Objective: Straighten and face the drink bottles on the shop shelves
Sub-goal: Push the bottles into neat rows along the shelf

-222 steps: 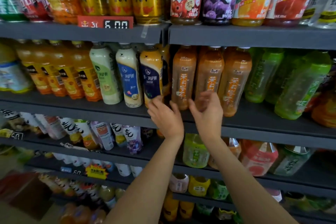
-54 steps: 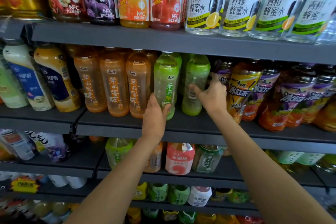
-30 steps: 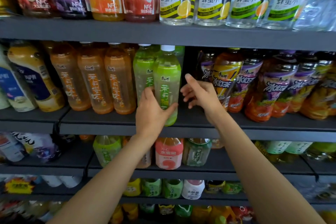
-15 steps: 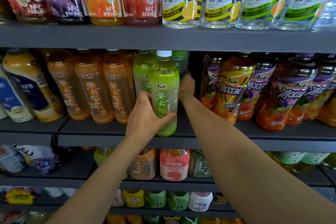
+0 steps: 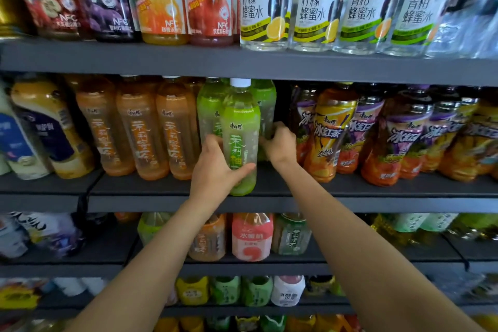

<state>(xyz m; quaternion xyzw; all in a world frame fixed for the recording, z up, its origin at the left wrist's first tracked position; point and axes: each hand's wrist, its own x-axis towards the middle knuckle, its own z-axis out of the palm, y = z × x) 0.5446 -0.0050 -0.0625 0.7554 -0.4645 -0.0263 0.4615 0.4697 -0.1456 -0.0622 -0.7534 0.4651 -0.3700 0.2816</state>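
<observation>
The left hand (image 5: 215,170) has its grip wrapped around the low part of a green bottle (image 5: 240,132), thumb across the front and fingers curled behind it. The bottle stands up straight at the front edge of the middle shelf (image 5: 350,203), white cap on top, its long side going up and down. Its label with the writing faces out toward us.

The right hand (image 5: 280,143) reaches in just behind and to the right of that bottle. Its fingers are curled onto another green bottle (image 5: 265,105) further back; the grip looks closed on it, but the fingers are partly hidden, so it is hard to be sure.

To the left stand three orange tea bottles (image 5: 140,132) in a row, all upright with labels out. To the right are red and yellow iced tea bottles (image 5: 331,132), some leaning a little.

The shelves are dark grey. The top shelf holds juice bottles (image 5: 159,0) and clear honey water bottles (image 5: 315,8). Below, a pink bottle (image 5: 252,237) stands among more drinks, rather blurry there.
</observation>
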